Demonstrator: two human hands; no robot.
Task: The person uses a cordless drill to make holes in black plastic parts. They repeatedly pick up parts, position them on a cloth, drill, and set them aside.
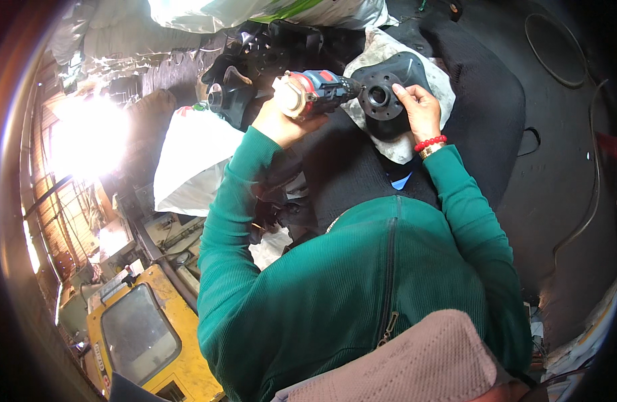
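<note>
My left hand (pixel 282 126) is closed around a red and blue cordless drill (pixel 324 89), which lies sideways with its chuck pointing right. The chuck end comes up to the left side of a black round flanged part (pixel 387 111), which has a central hole and several small holes around it. Whether the bit touches the part I cannot tell. With thumb and fingers, my right hand (pixel 421 112) grips the part's right edge. A stained white cloth or bag (pixel 438 79) lies under the part, over my dark-covered lap.
Similar black parts (pixel 236 100) are piled beyond my left hand. Left of my lap stands a white sack (pixel 198 157), with more white sacks (pixel 215 15) at the far edge. A yellow machine (pixel 162 295) with a window is at lower left. A cable (pixel 595 181) runs along the right.
</note>
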